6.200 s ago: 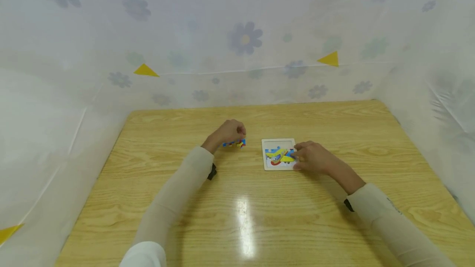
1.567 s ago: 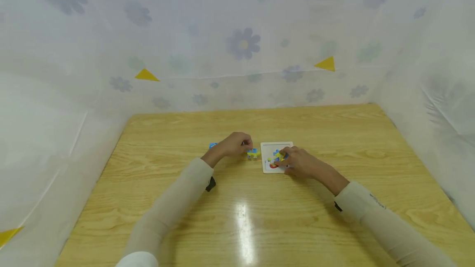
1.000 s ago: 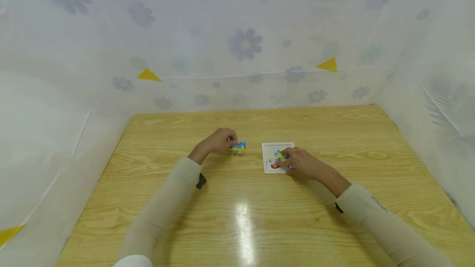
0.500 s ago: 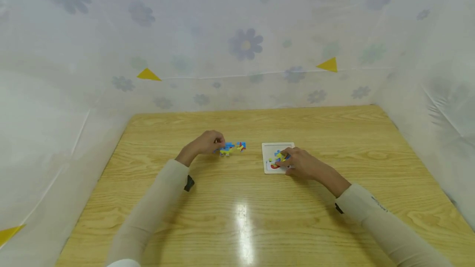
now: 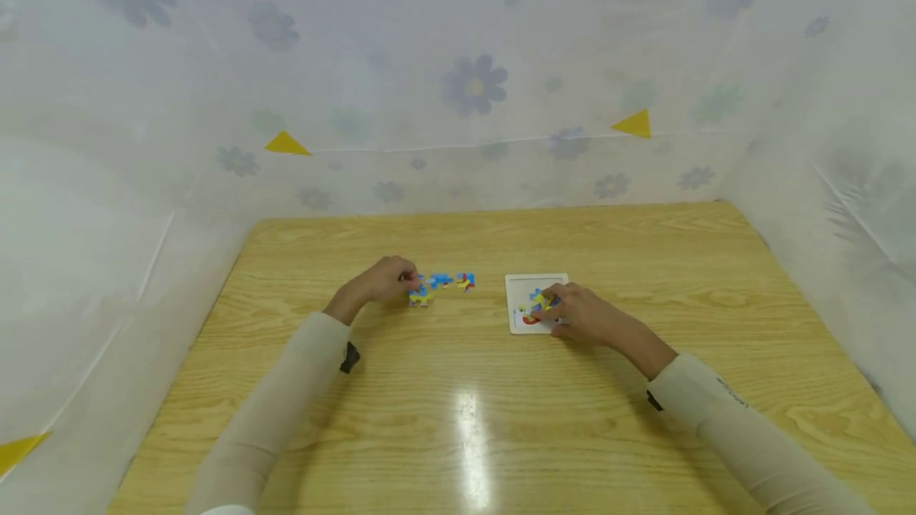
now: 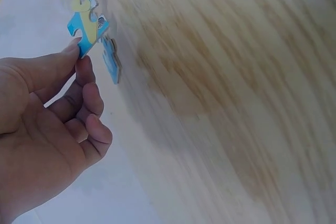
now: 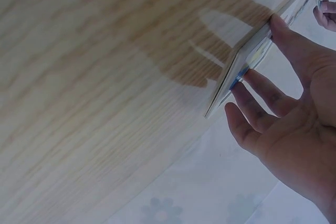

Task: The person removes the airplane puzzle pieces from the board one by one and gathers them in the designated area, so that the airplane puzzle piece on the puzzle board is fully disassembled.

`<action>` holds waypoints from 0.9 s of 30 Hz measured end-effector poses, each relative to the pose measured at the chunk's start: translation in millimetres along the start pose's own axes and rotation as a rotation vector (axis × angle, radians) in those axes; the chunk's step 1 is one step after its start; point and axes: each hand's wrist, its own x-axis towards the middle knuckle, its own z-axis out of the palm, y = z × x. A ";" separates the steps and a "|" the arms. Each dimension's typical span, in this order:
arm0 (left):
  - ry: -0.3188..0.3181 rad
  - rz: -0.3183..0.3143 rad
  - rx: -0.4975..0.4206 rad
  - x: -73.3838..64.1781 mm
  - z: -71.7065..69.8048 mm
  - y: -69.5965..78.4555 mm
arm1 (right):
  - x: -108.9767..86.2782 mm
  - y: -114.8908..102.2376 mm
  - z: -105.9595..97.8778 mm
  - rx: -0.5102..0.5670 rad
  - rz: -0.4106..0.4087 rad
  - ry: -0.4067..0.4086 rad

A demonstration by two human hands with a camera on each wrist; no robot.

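In the head view my left hand (image 5: 379, 280) pinches a yellow-and-blue jigsaw piece (image 5: 419, 297) just above the table, left of centre. The left wrist view shows that piece (image 6: 88, 27) tilted between thumb and index finger, the other fingers loosely bent. Beside it lie a blue jigsaw piece (image 5: 440, 281) and one with red and yellow (image 5: 466, 281). My right hand (image 5: 590, 316) rests on a white puzzle tray (image 5: 518, 284), covering part of the yellow airplane picture (image 5: 531, 312). Its thumb and fingertips (image 7: 251, 75) touch the tray and its pieces, the fingers fairly straight.
A wood-grain table (image 5: 401, 412) lies under everything. Pale flower-printed sheeting (image 5: 358, 78) stands along its back and sides, with yellow triangles (image 5: 286, 143) on it.
My left hand has carried the jigsaw piece leftward from beside the tray, baring the loose pieces. My right hand has stayed on the tray this last second; earlier it was at the tray's right edge.
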 end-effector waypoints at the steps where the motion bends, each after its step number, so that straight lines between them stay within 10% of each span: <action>1: -0.001 0.006 0.002 -0.8 -0.1 -0.9 | 0.0 0.3 0.3 0.005 0.002 -0.002; 27: 0.023 0.017 0.031 -4.5 6.7 -9.7 | 0.0 -0.9 -1.0 0.016 0.044 -0.027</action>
